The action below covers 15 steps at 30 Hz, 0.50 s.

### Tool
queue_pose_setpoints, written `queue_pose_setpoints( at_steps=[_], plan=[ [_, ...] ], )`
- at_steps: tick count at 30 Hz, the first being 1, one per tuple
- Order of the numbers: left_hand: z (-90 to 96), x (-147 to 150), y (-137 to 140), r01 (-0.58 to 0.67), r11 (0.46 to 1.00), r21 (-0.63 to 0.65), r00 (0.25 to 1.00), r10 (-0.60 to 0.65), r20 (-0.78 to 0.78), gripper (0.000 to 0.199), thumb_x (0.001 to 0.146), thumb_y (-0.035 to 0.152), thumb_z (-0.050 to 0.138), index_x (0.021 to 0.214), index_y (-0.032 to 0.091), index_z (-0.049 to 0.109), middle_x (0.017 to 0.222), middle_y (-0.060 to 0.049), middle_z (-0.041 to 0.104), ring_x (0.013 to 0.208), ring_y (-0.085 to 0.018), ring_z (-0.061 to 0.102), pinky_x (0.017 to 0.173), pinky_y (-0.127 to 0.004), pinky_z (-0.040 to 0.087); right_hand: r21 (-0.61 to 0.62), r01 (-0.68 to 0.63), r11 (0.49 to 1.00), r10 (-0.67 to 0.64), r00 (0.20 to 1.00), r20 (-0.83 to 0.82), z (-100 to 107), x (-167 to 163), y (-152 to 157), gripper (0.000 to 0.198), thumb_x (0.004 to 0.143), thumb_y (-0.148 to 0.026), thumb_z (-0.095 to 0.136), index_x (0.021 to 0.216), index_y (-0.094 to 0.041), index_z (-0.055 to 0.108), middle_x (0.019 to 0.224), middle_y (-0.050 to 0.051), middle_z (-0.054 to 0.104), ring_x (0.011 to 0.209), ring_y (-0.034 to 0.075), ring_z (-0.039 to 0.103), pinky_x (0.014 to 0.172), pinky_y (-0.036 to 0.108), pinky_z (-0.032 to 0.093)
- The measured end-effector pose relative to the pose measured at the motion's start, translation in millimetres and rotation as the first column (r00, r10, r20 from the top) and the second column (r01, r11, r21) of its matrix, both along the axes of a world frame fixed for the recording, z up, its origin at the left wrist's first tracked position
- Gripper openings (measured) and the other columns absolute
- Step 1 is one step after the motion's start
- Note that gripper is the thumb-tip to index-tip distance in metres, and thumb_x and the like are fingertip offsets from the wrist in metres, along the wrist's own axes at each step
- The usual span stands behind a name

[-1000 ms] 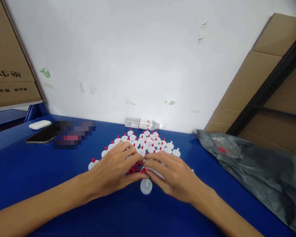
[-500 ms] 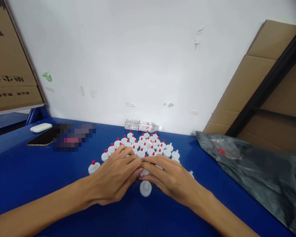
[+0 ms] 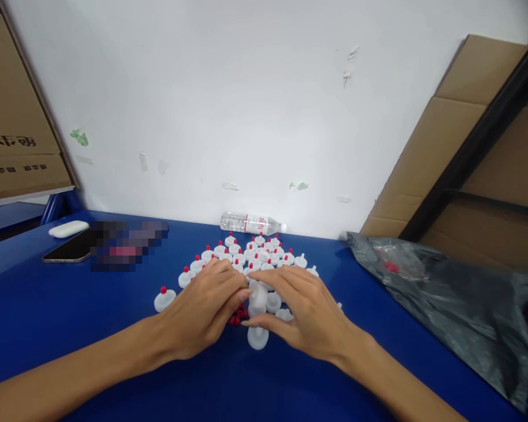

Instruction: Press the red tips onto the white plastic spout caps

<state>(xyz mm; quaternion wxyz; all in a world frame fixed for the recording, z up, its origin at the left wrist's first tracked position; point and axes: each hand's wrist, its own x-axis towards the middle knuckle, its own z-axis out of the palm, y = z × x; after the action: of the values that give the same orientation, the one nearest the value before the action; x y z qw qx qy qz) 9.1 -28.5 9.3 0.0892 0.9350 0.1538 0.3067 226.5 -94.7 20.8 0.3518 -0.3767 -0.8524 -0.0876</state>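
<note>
The half-open right hand (image 3: 310, 302) curves around a white lid (image 3: 258, 298), which a loose hold could drop. Whether the curled left hand (image 3: 205, 303) grips anything is unclear.

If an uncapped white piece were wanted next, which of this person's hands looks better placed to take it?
Probably the right hand: its thumb and fingers stand apart, with uncapped white pieces lying close by. The left hand is farther from them, beside the loose red caps.

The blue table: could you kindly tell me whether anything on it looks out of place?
The clear bottle lies on its side near the wall, slightly odd behind mostly upright white pieces; no spill shows.
</note>
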Motion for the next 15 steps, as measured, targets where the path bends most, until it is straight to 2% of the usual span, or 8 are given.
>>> queue_pose_setpoints(
  at_steps=[3, 5, 10, 12, 13, 15],
  plan=[
    [1.7, 2.2, -5.6, 0.038, 0.998, 0.053, 0.999, -0.038, 0.010, 0.022, 0.103, 0.017, 0.037, 0.085, 0.018, 0.050, 0.079, -0.002, 0.054, 0.075, -0.018, 0.040, 0.073, -0.036, 0.032, 0.060, -0.044, 0.997, 0.044, 0.999, 0.008, -3.8, -4.5, -0.9, 0.030, 0.096, -0.041, 0.063, 0.115, -0.017, 0.063, 0.100, 0.008, 0.076, 0.087, 0.021, 0.071, 0.081, 0.034, 0.057],
    [2.9, 3.9, -8.3, 0.033, 0.999, 0.041, 0.999, -0.034, 0.015, 0.024, 0.103, 0.017, 0.036, 0.082, 0.018, 0.049, 0.077, -0.002, 0.054, 0.075, -0.018, 0.040, 0.072, -0.036, 0.032, 0.117, -0.054, 0.992, 0.051, 0.998, 0.029, -3.8, -6.3, -0.6, 0.024, 0.097, -0.035, 0.063, 0.113, -0.017, 0.065, 0.100, 0.008, 0.076, 0.087, 0.020, 0.072, 0.081, 0.034, 0.057],
    [7.6, 4.7, -13.8, -0.003, 0.991, -0.135, 0.995, 0.016, 0.094, 0.032, 0.106, 0.021, 0.032, 0.075, 0.019, 0.043, 0.073, 0.000, 0.050, 0.071, -0.017, 0.040, 0.070, -0.034, 0.034, 0.273, -0.063, 0.960, 0.013, 0.984, 0.178, 4.9, 5.0, 3.6, 0.019, 0.097, -0.023, 0.061, 0.114, -0.017, 0.066, 0.106, 0.009, 0.077, 0.083, 0.019, 0.071, 0.075, 0.033, 0.054],
    [10.3, 1.5, -13.3, -0.034, 0.975, -0.220, 0.984, 0.071, 0.165, 0.036, 0.107, 0.023, 0.030, 0.072, 0.020, 0.038, 0.069, 0.001, 0.045, 0.067, -0.015, 0.039, 0.066, -0.033, 0.033, 0.326, -0.018, 0.945, -0.050, 0.979, 0.198, 8.1, 20.4, 7.7, 0.019, 0.098, -0.019, 0.058, 0.115, -0.020, 0.066, 0.114, 0.009, 0.075, 0.085, 0.018, 0.071, 0.077, 0.034, 0.053],
    [11.7, -0.7, -12.0, -0.054, 0.968, -0.244, 0.977, 0.102, 0.189, 0.037, 0.107, 0.023, 0.029, 0.071, 0.020, 0.035, 0.068, 0.002, 0.043, 0.066, -0.015, 0.038, 0.065, -0.033, 0.032, 0.331, 0.048, 0.942, -0.109, 0.980, 0.169, 9.3, 29.8, 10.2, 0.019, 0.099, -0.020, 0.058, 0.115, -0.022, 0.066, 0.116, 0.008, 0.075, 0.088, 0.019, 0.071, 0.080, 0.035, 0.052],
    [14.1, -4.7, -7.9, -0.079, 0.981, -0.179, 0.976, 0.113, 0.186, 0.036, 0.107, 0.022, 0.028, 0.071, 0.020, 0.035, 0.067, 0.002, 0.041, 0.065, -0.015, 0.036, 0.066, -0.034, 0.031, 0.273, 0.219, 0.937, -0.248, 0.966, 0.076, 11.0, 48.6, 15.3, 0.016, 0.099, -0.023, 0.057, 0.113, -0.023, 0.066, 0.117, 0.007, 0.075, 0.088, 0.019, 0.071, 0.084, 0.036, 0.051]
  ],
)
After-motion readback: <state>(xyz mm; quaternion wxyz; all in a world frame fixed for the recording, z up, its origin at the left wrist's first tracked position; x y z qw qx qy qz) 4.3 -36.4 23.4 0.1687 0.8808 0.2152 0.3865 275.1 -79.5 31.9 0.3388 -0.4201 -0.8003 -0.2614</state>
